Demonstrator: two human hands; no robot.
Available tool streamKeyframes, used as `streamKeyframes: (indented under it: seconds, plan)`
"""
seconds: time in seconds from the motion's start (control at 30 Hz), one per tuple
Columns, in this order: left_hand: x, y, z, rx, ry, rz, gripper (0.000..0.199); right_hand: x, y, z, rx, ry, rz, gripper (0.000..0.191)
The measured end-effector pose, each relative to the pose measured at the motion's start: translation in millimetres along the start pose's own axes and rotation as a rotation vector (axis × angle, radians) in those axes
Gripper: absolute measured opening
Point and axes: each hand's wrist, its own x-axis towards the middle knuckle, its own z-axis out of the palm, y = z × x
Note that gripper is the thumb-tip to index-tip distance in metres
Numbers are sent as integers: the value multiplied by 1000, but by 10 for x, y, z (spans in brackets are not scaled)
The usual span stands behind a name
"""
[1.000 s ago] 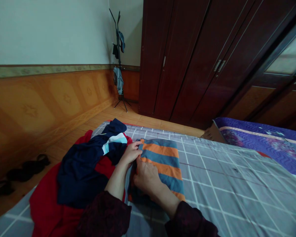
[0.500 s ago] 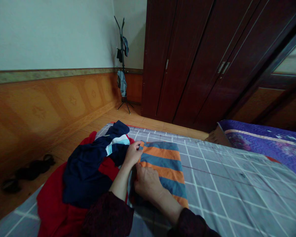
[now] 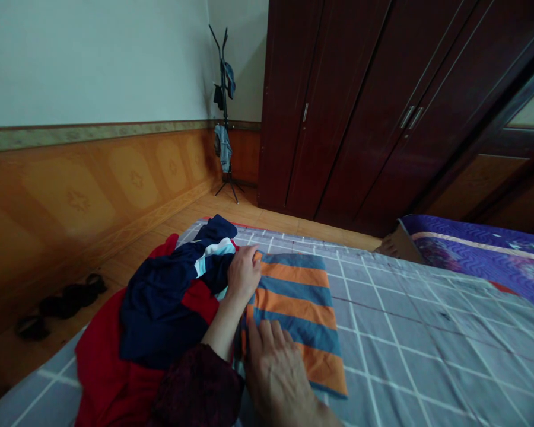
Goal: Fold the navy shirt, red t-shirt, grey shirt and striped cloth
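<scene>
A folded cloth garment (image 3: 298, 305) with orange and grey-blue stripes lies flat on the bed. At its far left corner is my left hand (image 3: 244, 274), fingers closed over the edge. My right hand (image 3: 276, 362) rests lower down along the same left side, its fingers lying on the stripes and its thumb by the edge. Left of both hands is a crumpled heap of clothes, with a navy garment (image 3: 160, 308) on top of a red one (image 3: 109, 362). A white and light-blue patch shows on the navy fabric. What lies under my right palm is hidden.
A grey checked sheet (image 3: 409, 338) covers the bed. Past its foot stand a dark wooden wardrobe (image 3: 338, 107) and a black coat stand (image 3: 225, 112). At right is a purple quilted bedspread (image 3: 480, 249). Black items (image 3: 62, 305) lie on the floor at left.
My right hand has slid down the garment's left edge towards me, baring more stripes. My left hand stays near the far corner, now turned more over it. The view has shifted slightly.
</scene>
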Motion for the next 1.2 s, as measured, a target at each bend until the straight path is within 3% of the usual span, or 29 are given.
streamKeyframes:
  seconds: [0.07, 0.17, 0.23, 0.3, 0.4, 0.5, 0.6, 0.77, 0.83, 1.03, 1.2]
  plan:
    - [-18, 73, 4, 13, -48, 144, 36, -138, 14, 126, -77, 95, -119, 42]
    - [-85, 93, 72, 99, -252, 341, 39, -273, 65, 279, -171, 215, -249, 40]
    - [-141, 51, 139, 230, -411, 333, 52, -327, 110, 303, -176, 249, -273, 40]
    - [-183, 7, 198, 351, -494, 261, 63, -355, 168, 241, -118, 221, -299, 39]
    - [-201, 0, 252, 405, -439, 275, 65, -316, 305, 37, 26, 125, -248, 40]
    - [-201, 25, 288, 417, -451, 345, 60, -148, 562, -112, 63, 92, -67, 43]
    - [-218, 8, 331, 461, -520, 295, 58, 79, 972, -68, 15, 39, 19, 51]
    - [-236, -35, 363, 470, -494, 236, 63, 259, 1577, 135, -41, -49, 156, 67]
    - [-229, -35, 361, 474, -508, 231, 63, 235, 1625, 167, -58, -24, 203, 67]
    - [-200, 21, 303, 514, -507, 214, 62, 96, 1458, 225, 37, 44, 154, 67]
    - [-327, 230, 315, 484, -443, 374, 61, 31, 1499, 294, 87, 112, 125, 72]
